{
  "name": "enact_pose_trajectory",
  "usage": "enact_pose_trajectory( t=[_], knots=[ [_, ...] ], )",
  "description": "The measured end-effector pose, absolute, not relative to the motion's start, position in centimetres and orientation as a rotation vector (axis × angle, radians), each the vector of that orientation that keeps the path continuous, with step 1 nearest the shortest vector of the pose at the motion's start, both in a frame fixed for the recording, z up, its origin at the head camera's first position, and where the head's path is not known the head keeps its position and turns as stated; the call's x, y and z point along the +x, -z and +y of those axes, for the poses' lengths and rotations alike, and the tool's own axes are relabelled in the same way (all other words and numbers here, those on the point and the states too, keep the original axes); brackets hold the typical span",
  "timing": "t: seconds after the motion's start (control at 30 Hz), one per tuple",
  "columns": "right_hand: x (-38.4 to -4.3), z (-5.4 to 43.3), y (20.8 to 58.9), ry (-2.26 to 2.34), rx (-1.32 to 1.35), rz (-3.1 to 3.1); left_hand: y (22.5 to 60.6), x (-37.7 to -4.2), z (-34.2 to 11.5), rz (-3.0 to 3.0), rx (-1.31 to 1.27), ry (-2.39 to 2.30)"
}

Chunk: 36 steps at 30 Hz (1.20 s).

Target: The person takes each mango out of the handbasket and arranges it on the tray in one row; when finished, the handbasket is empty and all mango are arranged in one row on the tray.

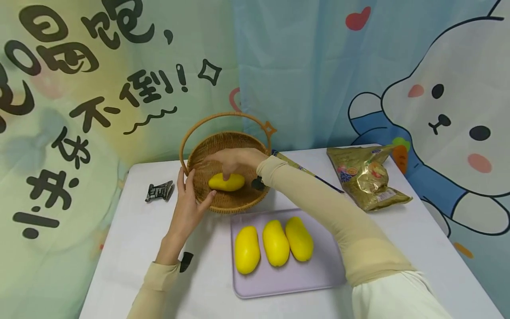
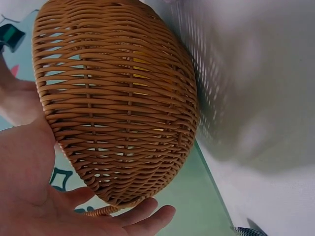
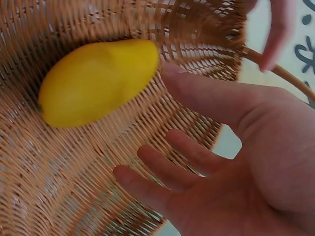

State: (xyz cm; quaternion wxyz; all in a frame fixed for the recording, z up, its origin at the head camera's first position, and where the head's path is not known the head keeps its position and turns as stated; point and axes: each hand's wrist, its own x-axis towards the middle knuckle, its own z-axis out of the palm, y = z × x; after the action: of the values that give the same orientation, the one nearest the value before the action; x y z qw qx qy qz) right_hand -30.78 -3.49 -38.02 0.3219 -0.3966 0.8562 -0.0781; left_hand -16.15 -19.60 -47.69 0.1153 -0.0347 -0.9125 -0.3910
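Note:
A wicker basket [image 1: 235, 141] with a tall arched handle tilts its mouth toward me in the head view. One yellow mango [image 1: 234, 182] lies inside it. My left hand [image 1: 187, 206] grips the basket's left side, thumb over the rim and fingers at the outside; the left wrist view shows the woven outer wall [image 2: 118, 98] beside the palm. Inside the basket mouth, my right hand [image 1: 239, 159] reaches over the mango with fingers spread. Its thumb tip is right at the mango's narrow end in the right wrist view, the other fingers [image 3: 147, 189] held away from the fruit.
In front of the basket, a lilac tray [image 1: 295, 281] holds three yellow mangoes [image 1: 276, 243]. A gold snack bag [image 1: 364, 177] lies at the back right, near a long thin strip [image 1: 307, 170]. Left of the basket is a small black-and-silver packet [image 1: 160, 191]. Printed curtains hang behind the white table.

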Motion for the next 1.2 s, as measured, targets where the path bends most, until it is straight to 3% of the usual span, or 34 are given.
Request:
enact_pose_trajectory(
  t=[0.83, 1.2],
  knots=[
    [-31.2, -3.6, 41.7, 0.136, -0.863, 2.192, 47.5, -16.3, -19.6, -2.659, -0.098, 1.159],
    [-30.7, -3.4, 42.2, 0.164, -1.016, 2.193, 47.7, -16.1, -19.6, -2.687, -0.095, 1.163]
  ],
)
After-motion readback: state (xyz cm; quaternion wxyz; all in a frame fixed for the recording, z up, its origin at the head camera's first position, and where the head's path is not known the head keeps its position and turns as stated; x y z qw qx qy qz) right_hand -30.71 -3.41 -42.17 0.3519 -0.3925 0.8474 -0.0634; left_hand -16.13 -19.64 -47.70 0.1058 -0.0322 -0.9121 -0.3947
